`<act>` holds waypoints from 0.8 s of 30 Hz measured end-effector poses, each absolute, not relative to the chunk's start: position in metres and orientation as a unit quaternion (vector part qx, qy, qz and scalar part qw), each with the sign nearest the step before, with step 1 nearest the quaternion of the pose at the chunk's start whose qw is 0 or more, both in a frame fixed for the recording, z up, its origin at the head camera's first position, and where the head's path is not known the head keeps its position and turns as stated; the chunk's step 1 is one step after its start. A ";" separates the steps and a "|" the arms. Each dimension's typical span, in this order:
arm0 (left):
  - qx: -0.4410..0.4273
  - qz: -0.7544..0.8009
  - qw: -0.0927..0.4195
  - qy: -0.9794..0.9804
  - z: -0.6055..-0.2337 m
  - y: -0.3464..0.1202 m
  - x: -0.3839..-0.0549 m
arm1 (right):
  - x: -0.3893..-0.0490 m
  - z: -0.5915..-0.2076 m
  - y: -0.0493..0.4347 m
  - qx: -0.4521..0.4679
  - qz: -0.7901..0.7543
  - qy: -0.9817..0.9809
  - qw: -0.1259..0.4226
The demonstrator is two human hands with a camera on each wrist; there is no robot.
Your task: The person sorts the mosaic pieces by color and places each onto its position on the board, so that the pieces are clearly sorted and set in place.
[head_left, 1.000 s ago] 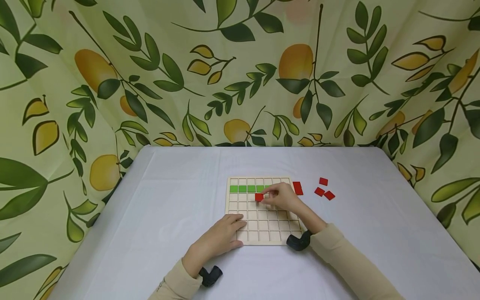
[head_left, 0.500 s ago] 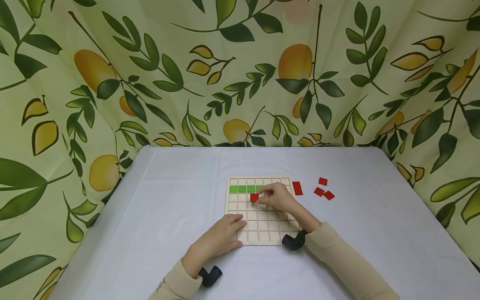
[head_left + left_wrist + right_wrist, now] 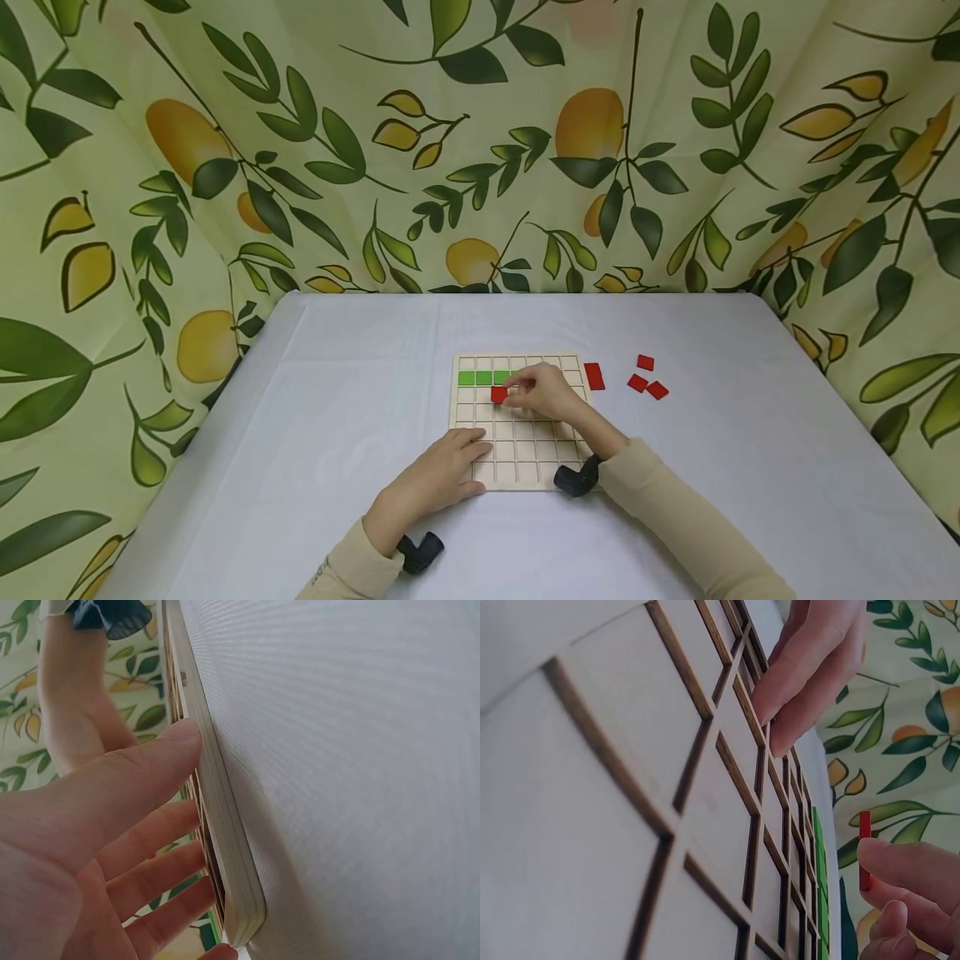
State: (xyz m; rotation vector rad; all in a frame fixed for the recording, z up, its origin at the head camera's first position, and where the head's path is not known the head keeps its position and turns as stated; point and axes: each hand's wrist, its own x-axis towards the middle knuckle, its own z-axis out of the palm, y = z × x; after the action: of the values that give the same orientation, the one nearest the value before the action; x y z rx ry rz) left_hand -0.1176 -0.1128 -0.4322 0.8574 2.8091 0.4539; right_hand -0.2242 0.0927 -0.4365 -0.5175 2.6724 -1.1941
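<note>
The white cloth-covered surface (image 3: pixel 337 375) bears a wooden grid board (image 3: pixel 527 472), a red oblong piece (image 3: pixel 595 376) beside it and three red square tiles (image 3: pixel 637 382).

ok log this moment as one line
right hand pinches red tile over grid board | left hand touches grid board | green tiles in one row | loose red tiles right of grid board

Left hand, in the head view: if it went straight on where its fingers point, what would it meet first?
Probably the right hand or its wrist, beyond bare board cells; height is unclear, so the left hand might pass beneath.
</note>
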 end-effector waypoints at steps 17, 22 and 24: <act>0.294 0.148 0.077 0.941 -0.431 -0.113 -0.118 | -0.235 -0.440 0.077 -0.189 -0.408 0.887 0.110; 0.297 0.143 0.075 0.941 -0.432 -0.114 -0.118 | -0.238 -0.441 0.071 -0.208 -0.408 0.882 0.111; 0.297 0.143 0.076 0.941 -0.432 -0.114 -0.118 | -0.239 -0.440 0.068 -0.214 -0.410 0.879 0.114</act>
State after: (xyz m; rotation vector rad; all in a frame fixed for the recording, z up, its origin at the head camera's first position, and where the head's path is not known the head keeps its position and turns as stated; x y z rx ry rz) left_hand -0.1180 -0.1138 -0.4316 0.8907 2.8222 0.4286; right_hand -0.2393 0.0680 -0.4404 -0.6266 2.5780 -1.2023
